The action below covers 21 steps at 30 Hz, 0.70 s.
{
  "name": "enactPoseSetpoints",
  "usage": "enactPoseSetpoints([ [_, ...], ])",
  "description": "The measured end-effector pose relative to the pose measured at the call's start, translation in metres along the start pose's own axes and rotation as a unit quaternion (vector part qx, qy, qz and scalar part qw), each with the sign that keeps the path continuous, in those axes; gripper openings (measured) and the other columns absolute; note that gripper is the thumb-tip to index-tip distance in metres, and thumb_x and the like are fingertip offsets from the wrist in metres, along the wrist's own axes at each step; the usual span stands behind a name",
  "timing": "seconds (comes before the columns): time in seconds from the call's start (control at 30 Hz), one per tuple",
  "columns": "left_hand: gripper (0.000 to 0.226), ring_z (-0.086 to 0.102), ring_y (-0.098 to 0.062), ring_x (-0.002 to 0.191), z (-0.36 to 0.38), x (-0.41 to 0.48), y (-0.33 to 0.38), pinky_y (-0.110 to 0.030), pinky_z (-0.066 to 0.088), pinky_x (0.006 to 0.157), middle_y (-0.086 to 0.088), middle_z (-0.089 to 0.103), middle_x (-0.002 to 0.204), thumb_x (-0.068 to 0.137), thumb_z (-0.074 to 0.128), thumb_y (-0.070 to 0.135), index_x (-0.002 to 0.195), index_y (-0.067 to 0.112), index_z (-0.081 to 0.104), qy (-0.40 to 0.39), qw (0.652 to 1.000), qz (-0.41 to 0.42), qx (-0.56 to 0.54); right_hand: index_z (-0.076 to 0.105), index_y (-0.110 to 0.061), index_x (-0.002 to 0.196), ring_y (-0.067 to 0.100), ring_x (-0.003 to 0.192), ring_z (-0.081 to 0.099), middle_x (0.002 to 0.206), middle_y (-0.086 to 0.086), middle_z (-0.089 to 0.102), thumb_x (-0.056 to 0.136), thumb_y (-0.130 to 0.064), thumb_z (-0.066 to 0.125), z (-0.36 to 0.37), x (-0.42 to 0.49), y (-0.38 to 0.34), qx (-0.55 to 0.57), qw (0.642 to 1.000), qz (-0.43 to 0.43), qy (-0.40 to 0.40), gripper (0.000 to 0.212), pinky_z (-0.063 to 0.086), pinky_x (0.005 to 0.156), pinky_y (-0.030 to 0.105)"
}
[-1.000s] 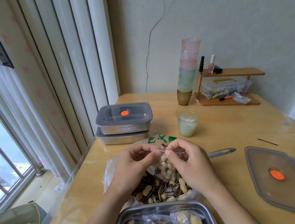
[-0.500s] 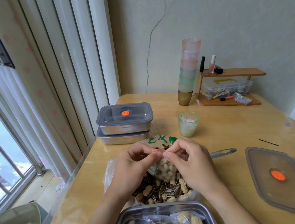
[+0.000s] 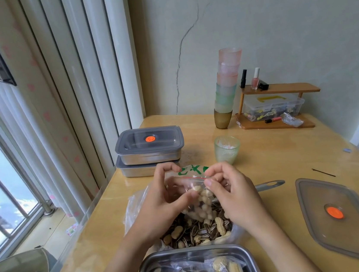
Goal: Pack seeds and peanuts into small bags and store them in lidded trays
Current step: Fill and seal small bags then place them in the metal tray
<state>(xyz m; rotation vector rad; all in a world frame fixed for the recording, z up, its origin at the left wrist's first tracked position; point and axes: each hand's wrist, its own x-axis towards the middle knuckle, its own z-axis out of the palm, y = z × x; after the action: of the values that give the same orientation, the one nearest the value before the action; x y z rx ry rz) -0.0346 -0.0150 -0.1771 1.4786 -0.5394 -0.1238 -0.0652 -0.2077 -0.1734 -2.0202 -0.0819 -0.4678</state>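
I watch the left hand (image 3: 159,203) and right hand (image 3: 233,194) pinch a clear bag (image 3: 201,201), lumpy with peanuts, beyond the tray (image 3: 188,251). Bare table (image 3: 97,247) runs left of the tray to the edge.

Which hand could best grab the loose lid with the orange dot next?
Probably the right hand: the loose lid lies on its side of the table. The left hand would have to cross over the small bag.

Glossy wooden table (image 3: 279,162), brushed metal tray (image 3: 188,253), clear plastic bag (image 3: 200,197).
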Motion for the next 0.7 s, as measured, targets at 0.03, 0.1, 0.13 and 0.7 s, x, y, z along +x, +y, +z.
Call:
enactPoseSetpoints([
  [0.03, 0.05, 0.067, -0.027, 0.09, -0.001, 0.0, -0.001, -0.044, 0.058, 0.085, -0.013, 0.068, 0.099, 0.09, 0.077, 0.008, 0.126, 0.016, 0.043, -0.006, 1.0, 0.008, 0.011, 0.057, -0.029, 0.098, 0.009, 0.078, 0.064, 0.083, -0.006, 0.067, 0.098, -0.016, 0.068, 0.0, 0.0, 0.001, 0.002, 1.0, -0.002, 0.003, 0.017, 0.052, 0.074, 0.028],
  [0.1, 0.038, 0.065, -0.037, 0.091, -0.002, 0.0, -0.002, -0.051, 0.057, 0.087, -0.019, 0.064, 0.098, 0.093, 0.074, 0.006, 0.122, 0.01, 0.05, -0.016, 0.998, 0.036, 0.054, 0.052, -0.03, 0.096, 0.012, 0.08, 0.062, 0.084, -0.008, 0.062, 0.098, -0.013, 0.066, -0.001, 0.0, 0.0, -0.014, 0.999, -0.031, -0.006, 0.023, 0.05, 0.074, 0.03],
  [0.13, 0.027, 0.064, -0.04, 0.092, -0.002, 0.0, -0.004, -0.053, 0.057, 0.086, -0.019, 0.064, 0.097, 0.095, 0.072, 0.004, 0.117, 0.006, 0.057, -0.02, 0.996, 0.044, 0.069, 0.054, -0.029, 0.094, 0.013, 0.08, 0.06, 0.084, -0.009, 0.061, 0.098, -0.01, 0.065, -0.001, 0.0, -0.002, -0.024, 0.998, -0.048, -0.017, 0.023, 0.05, 0.073, 0.03],
  [0.7, 0.016, 0.072, -0.019, 0.111, -0.01, -0.006, 0.005, -0.035, 0.059, 0.095, 0.002, 0.073, 0.123, 0.095, 0.072, 0.015, 0.109, 0.013, 0.079, 0.046, 0.997, -0.037, 0.044, 0.066, -0.033, 0.13, -0.005, 0.107, 0.052, 0.11, -0.025, 0.057, 0.088, -0.05, 0.075, -0.012, -0.001, -0.008, -0.197, 0.963, -0.1, -0.155, 0.046, 0.041, 0.092, 0.014],
])
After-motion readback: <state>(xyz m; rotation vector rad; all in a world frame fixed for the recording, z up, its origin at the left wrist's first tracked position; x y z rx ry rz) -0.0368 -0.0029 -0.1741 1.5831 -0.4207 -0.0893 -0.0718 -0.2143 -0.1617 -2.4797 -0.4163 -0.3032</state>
